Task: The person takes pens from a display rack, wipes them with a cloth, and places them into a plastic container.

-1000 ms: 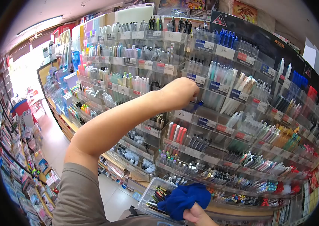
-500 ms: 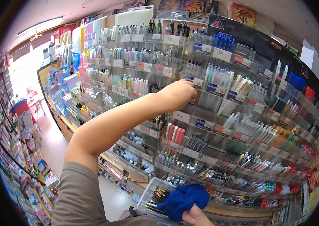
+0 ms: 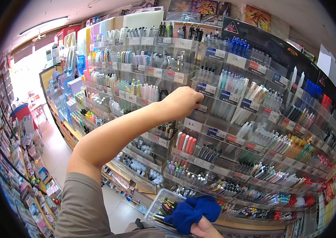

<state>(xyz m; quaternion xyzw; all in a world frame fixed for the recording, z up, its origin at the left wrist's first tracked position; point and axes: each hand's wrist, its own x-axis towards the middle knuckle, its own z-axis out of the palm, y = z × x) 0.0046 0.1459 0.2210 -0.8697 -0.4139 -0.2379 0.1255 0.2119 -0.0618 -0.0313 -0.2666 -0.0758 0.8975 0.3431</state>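
Observation:
My left hand (image 3: 185, 101) reaches out to the clear plastic pen rack (image 3: 224, 114), closed with its fingers curled at the front of a compartment. A blue-and-white price label (image 3: 206, 88) is just beside its knuckles. What the fingertips hold, if anything, is hidden. Low in front of me, my right hand (image 3: 203, 227) is closed on a bunched blue cloth (image 3: 188, 216). Under and beside the cloth is a clear plastic box (image 3: 151, 214) with several pens (image 3: 164, 208) lying in it. The cloth covers part of the box.
Tiers of pens and markers fill the rack, among them red-capped markers (image 3: 186, 142) below my left hand. Another shelf of goods (image 3: 29, 178) stands at the left, across a tiled aisle (image 3: 51, 146). Framed pictures (image 3: 258, 18) stand above the rack.
My left hand has shifted slightly left along the front of the compartment, showing more of the price label. My right hand, the cloth and the box stay nearly in place.

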